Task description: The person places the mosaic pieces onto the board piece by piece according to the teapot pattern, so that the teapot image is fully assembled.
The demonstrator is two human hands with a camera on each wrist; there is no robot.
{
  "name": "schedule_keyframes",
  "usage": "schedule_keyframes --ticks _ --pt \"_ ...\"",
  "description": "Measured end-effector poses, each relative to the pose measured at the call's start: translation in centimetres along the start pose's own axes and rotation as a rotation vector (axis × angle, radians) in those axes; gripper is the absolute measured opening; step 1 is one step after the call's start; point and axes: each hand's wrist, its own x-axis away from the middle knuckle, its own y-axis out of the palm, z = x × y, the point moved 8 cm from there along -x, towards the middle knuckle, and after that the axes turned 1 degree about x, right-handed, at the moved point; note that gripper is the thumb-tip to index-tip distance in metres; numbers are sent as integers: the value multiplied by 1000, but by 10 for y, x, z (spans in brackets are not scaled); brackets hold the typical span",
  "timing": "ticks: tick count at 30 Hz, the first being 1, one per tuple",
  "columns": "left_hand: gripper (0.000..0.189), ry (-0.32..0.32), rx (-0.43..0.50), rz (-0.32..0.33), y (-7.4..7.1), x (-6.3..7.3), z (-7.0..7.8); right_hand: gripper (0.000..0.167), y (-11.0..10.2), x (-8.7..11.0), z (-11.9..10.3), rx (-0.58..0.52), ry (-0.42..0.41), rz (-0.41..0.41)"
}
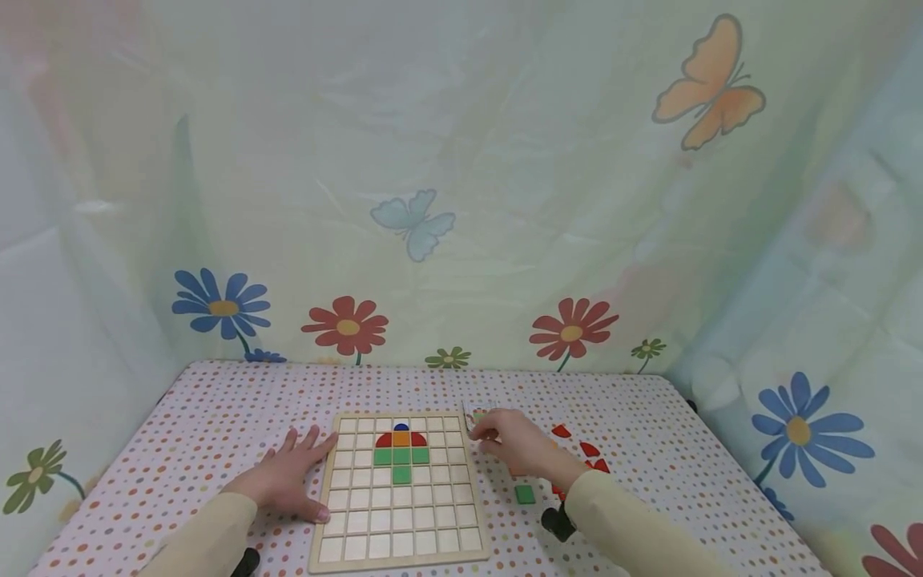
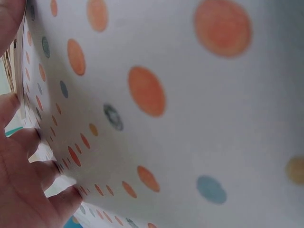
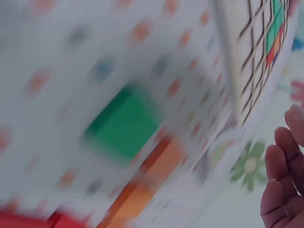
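A wooden grid board [image 1: 358, 548] lies flat on the table. On its upper half, a blue rounded piece [image 1: 401, 427] tops an orange square [image 1: 401, 439], flanked by red quarter-round pieces [image 1: 384, 440]. A row of green squares [image 1: 383, 457] lies below, with one more green square [image 1: 401, 475] under its middle. My left hand [image 1: 288, 477] rests with spread fingers along the board's left edge. Beyond the upper right edge hovers my right hand [image 1: 513, 441], fingers bent, beside a clear stand [image 1: 479, 412]. I cannot tell whether its fingertips pinch anything.
Right of the board lie a loose green square [image 1: 525, 494], orange pieces [image 3: 161, 161] partly hidden by my right hand, and several red pieces [image 1: 590, 449]. A dotted cloth [image 1: 238, 401] covers the table. Behind it hangs a curtain [image 1: 505, 200] printed with flowers and butterflies.
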Motion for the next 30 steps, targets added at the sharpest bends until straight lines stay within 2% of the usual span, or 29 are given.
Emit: schedule_keyframes --ticks 4,8,15,21,30 --pt "110 -3 -2 -9 0 -1 -2 11 -12 12 30 13 75 27" --pt "111 -4 -6 -7 2 -1 -4 11 -18 20 50 10 142 47" --pt "111 3 -1 -2 1 0 -1 14 -12 31 82 12 292 25" --pt "114 -3 -3 -5 2 -5 -4 15 -3 38 104 46 313 -14" --pt "127 14 36 5 11 -20 -25 16 -2 42 110 52 306 -2"
